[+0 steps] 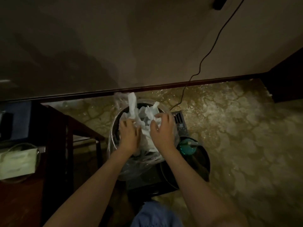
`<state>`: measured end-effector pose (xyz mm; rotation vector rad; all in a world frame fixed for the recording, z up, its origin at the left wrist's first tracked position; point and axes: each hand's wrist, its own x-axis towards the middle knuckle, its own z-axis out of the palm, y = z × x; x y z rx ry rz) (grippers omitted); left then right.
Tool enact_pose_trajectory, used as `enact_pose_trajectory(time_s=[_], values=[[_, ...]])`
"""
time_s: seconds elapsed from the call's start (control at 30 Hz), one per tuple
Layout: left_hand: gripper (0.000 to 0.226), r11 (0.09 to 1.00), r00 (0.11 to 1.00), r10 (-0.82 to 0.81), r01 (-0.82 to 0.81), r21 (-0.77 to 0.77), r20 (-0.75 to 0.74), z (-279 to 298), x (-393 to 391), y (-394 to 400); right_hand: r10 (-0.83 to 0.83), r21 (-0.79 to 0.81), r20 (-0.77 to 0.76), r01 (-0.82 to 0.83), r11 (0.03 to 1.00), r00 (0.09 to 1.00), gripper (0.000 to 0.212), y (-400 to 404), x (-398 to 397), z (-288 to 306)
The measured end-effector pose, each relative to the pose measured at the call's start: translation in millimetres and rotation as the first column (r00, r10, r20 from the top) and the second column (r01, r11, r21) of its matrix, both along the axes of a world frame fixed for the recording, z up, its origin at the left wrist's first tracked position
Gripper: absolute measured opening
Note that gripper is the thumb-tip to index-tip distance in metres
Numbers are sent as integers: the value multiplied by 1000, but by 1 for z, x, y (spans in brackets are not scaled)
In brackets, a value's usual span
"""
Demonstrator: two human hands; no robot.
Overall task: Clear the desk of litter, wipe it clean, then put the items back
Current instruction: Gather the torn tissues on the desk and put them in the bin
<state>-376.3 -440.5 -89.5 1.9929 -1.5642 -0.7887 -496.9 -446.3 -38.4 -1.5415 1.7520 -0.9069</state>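
Both hands, left hand (128,134) and right hand (162,130), grip crumpled tissues (148,122) over the bin (114,128) (lined with plastic); push them deep, then let go.

Dim home room: patterned floor (229,128), lined bin (114,128), wooden desk (24,194).

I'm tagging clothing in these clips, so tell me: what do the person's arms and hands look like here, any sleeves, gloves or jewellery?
Both forearms are bare right down the frame, with no sleeve in view. The left hand and the right hand wear no gloves, and no ring, watch or bracelet shows, though the light is dim. The only clothing visible is a patch of blue fabric at the bottom edge.
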Motion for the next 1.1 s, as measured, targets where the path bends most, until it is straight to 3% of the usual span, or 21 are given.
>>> enact_pose_trajectory(time_s=[0.07, 0.13, 0.23, 0.3, 0.37, 0.5, 0.63, 0.8, 0.93, 1.1], values=[[24, 995, 996, -84, 83, 57, 26, -10, -1, 2, 115, 54, -190, -106, 993, 975, 28, 3, -6, -19], [24, 985, 985, -153, 146, 92, 76, -17, -2, 2, 262, 206, -320, -204, 957, 910, 40, 4, -11, -33], [25, 945, 932, -279, 224, 237, 232, -20, -1, -1, 441, 385, -360, -300, 873, 822, 50, 4, -18, -45], [26, 882, 850, -409, 276, 381, 332, -16, 1, -2, 517, 440, -345, -351, 826, 784, 50, 3, -18, -49], [29, 830, 808, -486, 305, 467, 334, -11, 2, -3, 540, 475, -319, -362, 802, 779, 52, 1, -17, -50], [30, 867, 897, -405, 314, 388, 179, 2, 4, -5, 488, 419, -272, -355, 836, 829, 65, -2, -15, -39], [30, 951, 934, -296, 267, 159, 200, 31, 16, 0, 359, 203, -296, -309, 929, 885, 66, 3, -13, -12], [33, 980, 979, -167, 151, 129, 120, 89, 47, 30, 209, 80, -325, -193, 978, 922, 58, 15, 0, 32], [29, 984, 962, -142, 113, 135, 233, 134, 88, 81, 326, 145, -308, -294, 945, 894, 45, 40, 42, 72], [28, 994, 929, -20, -21, 108, 368, 169, 165, 182, 587, 194, -388, -560, 806, 710, 31, 120, 145, 106]])
